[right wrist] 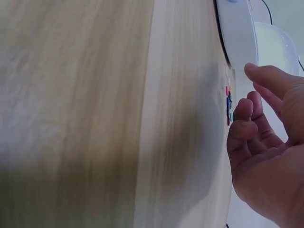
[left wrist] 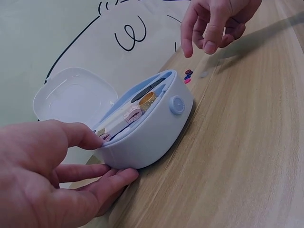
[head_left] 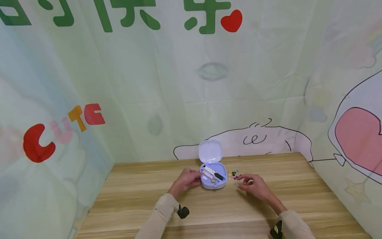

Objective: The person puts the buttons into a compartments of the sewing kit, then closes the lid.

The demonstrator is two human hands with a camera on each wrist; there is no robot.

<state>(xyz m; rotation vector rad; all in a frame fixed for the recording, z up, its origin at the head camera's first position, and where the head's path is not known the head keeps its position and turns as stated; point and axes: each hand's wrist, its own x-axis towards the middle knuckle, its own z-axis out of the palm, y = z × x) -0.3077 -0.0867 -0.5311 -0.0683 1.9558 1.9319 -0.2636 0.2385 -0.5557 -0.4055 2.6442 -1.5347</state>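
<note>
A white and light-blue sewing box point(head_left: 213, 186) stands on the table with its lid point(head_left: 210, 151) tipped back. Inside lie a long tool with a black end point(head_left: 219, 176), a gold thimble point(left wrist: 147, 99) and a pale rolled strip point(left wrist: 132, 114). My left hand point(head_left: 188, 179) holds the box's left side, thumb at the rim and fingers low against the wall. To the right of the box are several small coloured buttons point(head_left: 233, 174). Just above them hovers my right hand point(head_left: 255, 187), fingers loosely bent, thumb and forefinger apart, nothing visible between them.
The wooden table point(head_left: 134, 192) ends at the back against a printed cloth wall point(head_left: 167, 99), close behind the box lid. A pale, translucent button point(head_left: 237, 184) lies nearer to me than the coloured ones.
</note>
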